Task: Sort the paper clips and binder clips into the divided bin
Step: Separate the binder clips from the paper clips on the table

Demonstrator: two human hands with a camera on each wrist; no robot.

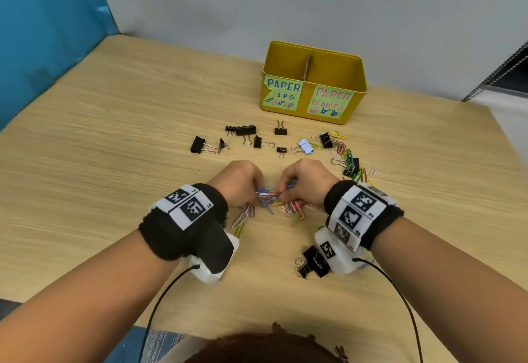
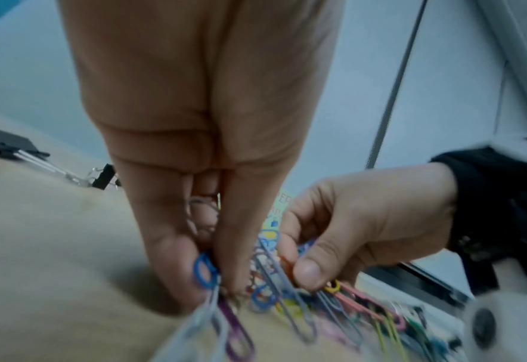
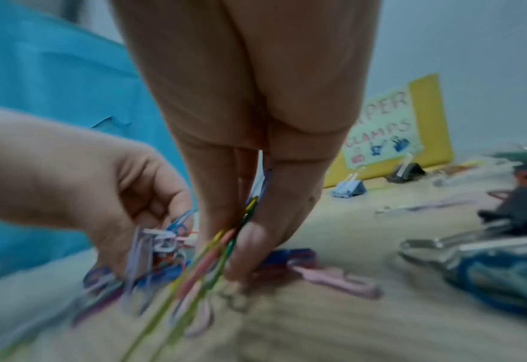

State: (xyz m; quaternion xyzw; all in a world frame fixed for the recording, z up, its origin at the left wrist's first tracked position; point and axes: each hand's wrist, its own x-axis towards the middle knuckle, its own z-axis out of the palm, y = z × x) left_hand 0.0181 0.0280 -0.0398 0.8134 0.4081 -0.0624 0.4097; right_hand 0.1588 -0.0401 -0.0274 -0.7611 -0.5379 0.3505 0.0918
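Note:
A yellow divided bin (image 1: 357,76) stands at the back of the table, labelled for paper clips on the left and paper clamps on the right. Coloured paper clips (image 1: 288,208) lie in a heap at the table's middle. My left hand (image 1: 243,182) pinches a bunch of paper clips (image 2: 206,269) from that heap. My right hand (image 1: 305,179) pinches another bunch (image 3: 225,242) right beside it, fingertips nearly touching the left hand's. Black binder clips (image 1: 245,130) lie scattered between the hands and the bin, with a light blue binder clip (image 1: 305,145) among them.
More paper clips and black binder clips (image 1: 350,165) lie to the right of the hands. Another black binder clip (image 1: 313,262) sits under my right wrist. A blue panel (image 1: 43,33) borders the table's left side; a grey wall stands behind the bin.

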